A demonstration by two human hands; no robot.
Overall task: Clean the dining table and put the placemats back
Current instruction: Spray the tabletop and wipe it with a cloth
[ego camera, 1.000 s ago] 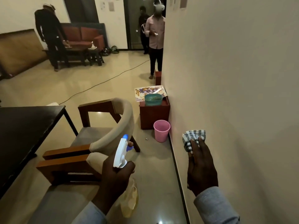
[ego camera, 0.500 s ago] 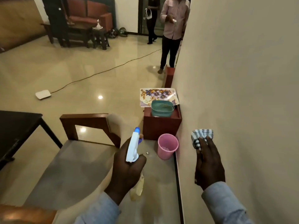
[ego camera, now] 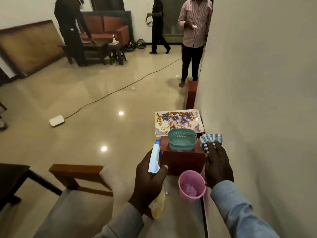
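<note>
My left hand [ego camera: 149,182] grips the spray bottle [ego camera: 154,158] by its neck; my right hand [ego camera: 217,166] probably pinches the checked cloth [ego camera: 211,140], fingers hidden. The placemats [ego camera: 176,120] wait on the red stand's [ego camera: 183,159] far edge, behind the basket [ego camera: 182,139].

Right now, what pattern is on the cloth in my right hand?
A dark-and-white check on the cloth, gripped by the right hand; the head view shows it.

Pink cup [ego camera: 192,185] beside red stool [ego camera: 183,160]
</note>
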